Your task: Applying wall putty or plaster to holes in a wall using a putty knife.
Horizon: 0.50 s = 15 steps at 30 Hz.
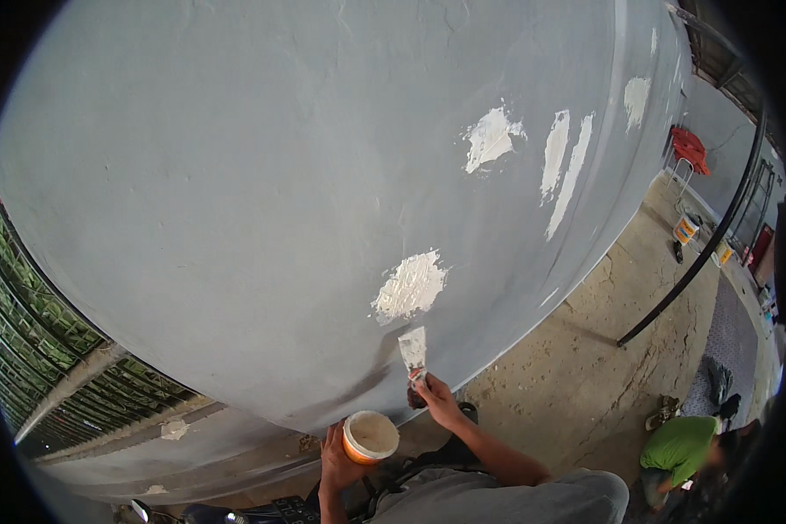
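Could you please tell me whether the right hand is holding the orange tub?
No, the left hand holds the tub, while the right hand grips a scraper.

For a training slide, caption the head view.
Right hand holding a putty knife below a white filler patch on a grey wall, left hand holding an orange-and-white tub.

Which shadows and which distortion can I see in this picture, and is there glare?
Head view throughout: the wall seems to bulge, likely from the fisheye lens; corners go black; a soft shadow lies beside the scraper; white patches show texture, no strong glare.
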Each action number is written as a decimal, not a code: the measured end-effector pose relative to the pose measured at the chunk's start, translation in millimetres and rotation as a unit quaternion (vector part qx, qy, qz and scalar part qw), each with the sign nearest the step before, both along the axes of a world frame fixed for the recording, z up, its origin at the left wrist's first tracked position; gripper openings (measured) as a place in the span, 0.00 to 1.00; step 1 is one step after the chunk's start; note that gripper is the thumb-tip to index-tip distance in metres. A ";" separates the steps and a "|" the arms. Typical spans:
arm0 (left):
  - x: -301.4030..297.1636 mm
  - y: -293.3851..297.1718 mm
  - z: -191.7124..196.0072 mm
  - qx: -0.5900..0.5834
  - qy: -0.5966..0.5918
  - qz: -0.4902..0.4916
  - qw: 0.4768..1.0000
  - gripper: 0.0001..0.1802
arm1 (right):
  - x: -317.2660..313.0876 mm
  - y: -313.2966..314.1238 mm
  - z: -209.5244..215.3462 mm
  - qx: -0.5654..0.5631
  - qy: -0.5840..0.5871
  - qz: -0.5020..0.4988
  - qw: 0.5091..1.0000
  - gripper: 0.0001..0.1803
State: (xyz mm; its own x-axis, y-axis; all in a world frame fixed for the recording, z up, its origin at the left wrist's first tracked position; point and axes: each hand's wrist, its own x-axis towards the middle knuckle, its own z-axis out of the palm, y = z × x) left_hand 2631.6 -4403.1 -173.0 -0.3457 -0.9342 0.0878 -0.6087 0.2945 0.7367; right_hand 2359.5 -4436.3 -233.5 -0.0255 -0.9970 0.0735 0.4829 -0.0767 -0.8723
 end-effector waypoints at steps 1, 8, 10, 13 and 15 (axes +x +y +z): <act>2.9 0.1 -3.8 0.000 0.001 0.001 1.000 0.59 | 0.7 8.4 11.5 0.001 0.038 -0.022 0.999 0.16; -0.3 -1.8 3.7 -0.004 -0.015 0.026 1.000 0.57 | -4.2 -32.6 118.7 -0.124 0.120 -0.106 0.979 0.18; -0.9 -2.1 5.1 -0.001 -0.023 0.024 0.999 0.57 | 1.8 -45.0 109.1 -0.071 0.090 -0.141 0.983 0.18; -1.0 -1.2 -2.1 -0.006 0.006 0.005 1.000 0.59 | 9.6 -35.2 54.8 -0.056 0.089 -0.143 0.984 0.18; -3.4 3.5 -2.9 -0.008 0.000 0.014 1.000 0.59 | 8.9 -14.0 21.4 -0.041 0.078 -0.141 0.986 0.18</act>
State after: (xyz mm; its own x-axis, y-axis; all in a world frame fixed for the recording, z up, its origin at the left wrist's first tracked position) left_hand 2628.1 -4399.6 -175.9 -0.3190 -0.9421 0.1032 -0.6177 0.2893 0.7313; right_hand 2368.4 -4450.3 -212.0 -0.2821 -0.9425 0.1793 0.2924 -0.2625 -0.9196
